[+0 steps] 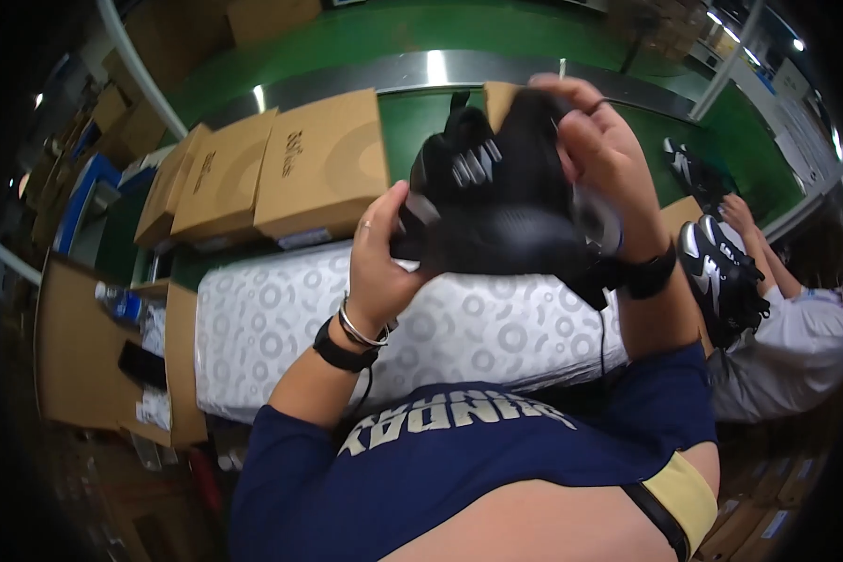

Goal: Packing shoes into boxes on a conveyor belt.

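Black sneakers (pixel 496 225), blurred by motion and seemingly a pair, are held up in front of me between both hands. White stripes mark the upper of the left one. My left hand (pixel 381 258) grips the left end, its thumb along the side. At the far right end my right hand (pixel 601 140) has its fingers curled round the dark upper; part of its grip is smeared. Beneath the sneakers lies a stack of white wrapping paper (pixel 281 328) printed with grey rings and dashes.
Closed brown shoeboxes (pixel 323 164) stand in a row at the far left on the green conveyor belt (pixel 412 140). An open carton (pixel 84 356) at left holds a bottle (pixel 119 302). At right, a co-worker's hand (pixel 740 215) is near black-and-silver sneakers (pixel 718 281).
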### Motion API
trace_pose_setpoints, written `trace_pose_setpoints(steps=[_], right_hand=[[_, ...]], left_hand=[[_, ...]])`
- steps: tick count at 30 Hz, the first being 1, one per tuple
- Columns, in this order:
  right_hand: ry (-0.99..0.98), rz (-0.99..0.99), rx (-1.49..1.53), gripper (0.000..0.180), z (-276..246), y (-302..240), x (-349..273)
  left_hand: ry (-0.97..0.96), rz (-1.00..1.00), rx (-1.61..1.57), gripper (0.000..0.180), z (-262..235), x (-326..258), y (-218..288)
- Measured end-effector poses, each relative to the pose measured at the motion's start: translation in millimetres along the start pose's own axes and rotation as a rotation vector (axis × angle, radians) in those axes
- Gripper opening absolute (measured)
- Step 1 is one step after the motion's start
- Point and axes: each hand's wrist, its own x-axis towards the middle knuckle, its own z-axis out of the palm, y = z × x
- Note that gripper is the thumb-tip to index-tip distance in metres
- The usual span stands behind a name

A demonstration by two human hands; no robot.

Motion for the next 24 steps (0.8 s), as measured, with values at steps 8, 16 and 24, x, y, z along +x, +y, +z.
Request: trace_pose_setpoints(steps=[8,16,24], right_hand=[[0.467,0.427,0.166,0.037,74.1,185.0,-3.6],[0.487,0.402,-0.22,0.031,92.7,230.4,-21.5],[0.516,0.33,-0.413,0.03,95.4,228.7,-27.7]], left_hand=[[-0.362,-0.747,-0.119,0.04,-121.3,-59.4,-23.5],[0.039,-0.971,1.405,0.072,-221.9,-207.1,-106.3],[-0.01,-0.872,1.386,0.062,-220.6,-208.6,-108.9]])
